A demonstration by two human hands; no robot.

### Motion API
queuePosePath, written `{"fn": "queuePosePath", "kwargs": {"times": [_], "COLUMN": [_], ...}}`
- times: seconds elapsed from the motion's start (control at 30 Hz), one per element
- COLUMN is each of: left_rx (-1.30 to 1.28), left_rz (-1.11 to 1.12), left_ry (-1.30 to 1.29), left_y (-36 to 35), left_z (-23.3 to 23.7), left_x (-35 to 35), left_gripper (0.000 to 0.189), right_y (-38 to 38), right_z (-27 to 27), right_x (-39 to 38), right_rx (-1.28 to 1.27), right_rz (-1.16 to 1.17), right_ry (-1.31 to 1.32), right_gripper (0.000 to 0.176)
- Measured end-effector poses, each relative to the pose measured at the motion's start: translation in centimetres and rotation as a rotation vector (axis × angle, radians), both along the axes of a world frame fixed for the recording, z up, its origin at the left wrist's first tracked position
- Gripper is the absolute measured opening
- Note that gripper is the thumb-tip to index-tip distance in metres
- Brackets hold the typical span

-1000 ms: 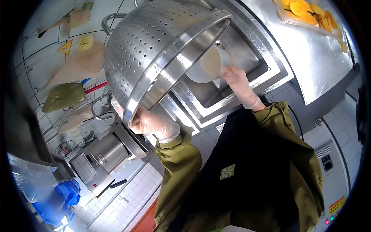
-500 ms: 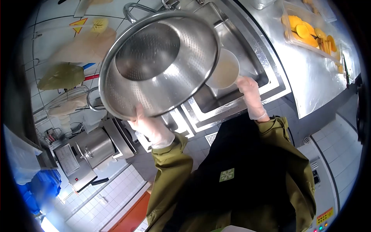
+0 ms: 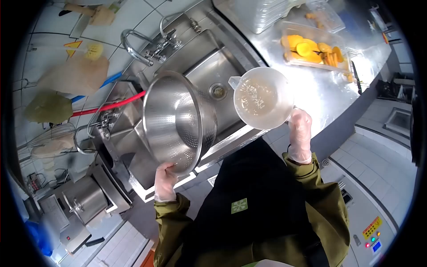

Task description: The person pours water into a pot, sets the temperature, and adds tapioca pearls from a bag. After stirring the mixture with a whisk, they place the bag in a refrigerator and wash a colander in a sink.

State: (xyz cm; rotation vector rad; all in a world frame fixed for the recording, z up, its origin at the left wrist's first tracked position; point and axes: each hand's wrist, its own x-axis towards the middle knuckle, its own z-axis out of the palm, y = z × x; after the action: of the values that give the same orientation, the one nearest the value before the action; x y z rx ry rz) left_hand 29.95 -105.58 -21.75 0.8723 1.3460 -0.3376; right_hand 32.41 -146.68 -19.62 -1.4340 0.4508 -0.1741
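Note:
A large perforated steel colander is tilted on its side over the sinks, its open mouth facing left. My gloved left hand is closed on the colander's lower rim. On the right, my gloved right hand grips a translucent plastic jug by its side nearest me. Cloudy liquid with small pale bits or bubbles shows inside the jug, whose spout points left. The jug is apart from the colander, over the sink's edge and the steel counter.
Behind the colander lies a sink basin with a drain; a chrome faucet stands at its back. On the counter are a clear tub of orange slices and a knife. A red hose crosses at left.
The colander has swung down and turned more onto its side, uncovering the sink and faucet. The jug has come out from behind the colander and is now in full view.

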Motion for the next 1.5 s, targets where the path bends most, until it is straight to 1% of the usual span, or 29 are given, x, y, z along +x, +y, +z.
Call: {"fn": "queuePosePath", "kwargs": {"times": [0.07,0.1,0.17,0.2,0.23,0.3,0.33,0.37,0.43,0.5,0.53,0.63,0.67,0.77,0.8,0.83,0.87,0.9,0.93,0.97,1.03,1.1,1.27,1.3,1.33,1.37,1.4,1.43,1.5], "left_rx": [-0.087,-0.133,-0.231,0.143,0.538,0.389,-0.088,-0.094,0.619,0.42,0.323,0.679,0.632,0.746,0.677,0.587,0.693,0.721,0.734,0.7,0.708,0.697,0.712,0.837,0.909,1.043,1.218,1.497,1.539], "left_rz": [0.062,0.044,0.006,-0.516,-1.023,-0.941,-0.302,-0.262,-1.259,-1.067,-0.974,-1.492,-1.5,-1.649,-1.598,-1.565,-1.569,-1.575,-1.64,-1.729,-1.799,-1.723,-1.514,-1.667,-1.854,-1.515,-1.321,-0.854,-0.922], "left_ry": [0.033,-0.032,-0.122,-0.39,-0.658,-0.685,-0.324,-0.332,-0.758,-0.641,-0.576,-0.301,-0.325,-0.347,-0.352,-0.386,-0.345,-0.273,-0.152,-0.222,-0.141,-0.363,-0.917,-0.55,-0.161,-0.324,-0.468,-0.791,-0.76], "left_y": [-0.8,-1.2,-1.5,-3.0,-4.4,-6.1,-8.1,-9.5,-9.0,-9.6,-10.3,-13.5,-13.5,-14.7,-14.9,-14.2,-14.5,-14.8,-15.1,-14.6,-13.2,-12.3,-10.5,-12.0,-13.7,-13.8,-14.7,-15.5,-15.3], "left_z": [-3.0,-4.8,-8.6,-9.6,-10.5,-15.9,-16.3,-18.3,-24.8,-33.8,-36.2,-29.5,-30.1,-28.9,-29.2,-32.4,-31.4,-30.5,-30.2,-31.7,-37.5,-37.7,-37.1,-30.1,-22.4,-20.4,-14.7,-13.0,-9.1], "left_x": [1.3,2.0,3.3,3.1,2.9,4.9,7.1,7.7,7.6,7.4,7.5,8.9,8.9,8.6,8.6,8.5,8.2,8.6,9.0,9.0,8.5,8.3,9.2,14.4,19.8,22.6,26.1,29.4,35.4], "left_gripper": [0.014,0.017,0.013,0.009,0.011,0.013,0.011,0.01,0.025,0.022,0.022,0.031,0.03,0.028,0.028,0.029,0.029,0.028,0.028,0.03,0.045,0.038,0.03,0.03,0.03,0.029,0.026,0.024,0.033], "right_y": [-0.2,-0.3,-0.8,-0.9,-1.0,-1.6,-2.4,-2.6,-3.2,-2.5,-2.8,-3.5,-3.3,-5.0,-5.3,-5.2,-5.1,-7.3,-6.7,-6.7,-7.7,-8.8,-12.2,-13.0,-11.1,-11.7,-12.8,-13.8,-14.9], "right_z": [2.3,3.3,5.3,6.1,7.0,8.1,8.0,8.1,8.2,9.5,9.6,9.6,10.5,8.1,7.1,6.8,6.8,5.3,5.9,5.7,4.7,4.2,0.5,-0.4,0.4,-0.4,-1.2,-2.0,-2.9], "right_x": [0.1,0.2,0.3,0.2,0.1,-0.4,-0.9,-1.2,-1.7,-1.5,-1.9,-2.2,-2.0,-3.6,-4.4,-4.7,-4.8,-6.3,-5.8,-6.1,-7.3,-7.3,-9.2,-9.0,-7.3,-7.1,-7.6,-8.1,-8.5], "right_rx": [0.03,0.044,0.043,0.033,0.025,-0.005,-0.035,-0.041,-0.052,-0.079,-0.068,-0.034,0.015,0.006,0.016,0.06,0.025,0.031,-0.002,-0.097,-0.146,-0.175,-0.165,-0.159,-0.179,-0.152,-0.129,-0.107,-0.084], "right_rz": [-0.046,-0.086,-0.163,-0.2,-0.238,-0.28,-0.269,-0.279,-0.298,-0.335,-0.33,-0.333,-0.304,-0.42,-0.613,-0.718,-0.747,-0.667,-0.776,-0.804,-0.777,-0.856,-0.807,-0.816,-0.87,-0.888,-0.907,-0.926,-0.906], "right_ry": [-0.029,-0.065,-0.097,-0.089,-0.08,-0.054,-0.07,-0.08,-0.099,-0.132,-0.089,-0.063,-0.087,-0.163,-0.067,-0.059,-0.044,-0.052,-0.008,-0.02,-0.051,-0.007,-0.014,-0.015,-0.059,-0.082,-0.103,-0.123,-0.139], "right_gripper": [0.051,0.051,0.051,0.051,0.051,0.049,0.048,0.047,0.045,0.044,0.043,0.043,0.042,0.034,0.037,0.04,0.041,0.044,0.045,0.044,0.051,0.053,0.052,0.052,0.048,0.047,0.046,0.045,0.042]}}
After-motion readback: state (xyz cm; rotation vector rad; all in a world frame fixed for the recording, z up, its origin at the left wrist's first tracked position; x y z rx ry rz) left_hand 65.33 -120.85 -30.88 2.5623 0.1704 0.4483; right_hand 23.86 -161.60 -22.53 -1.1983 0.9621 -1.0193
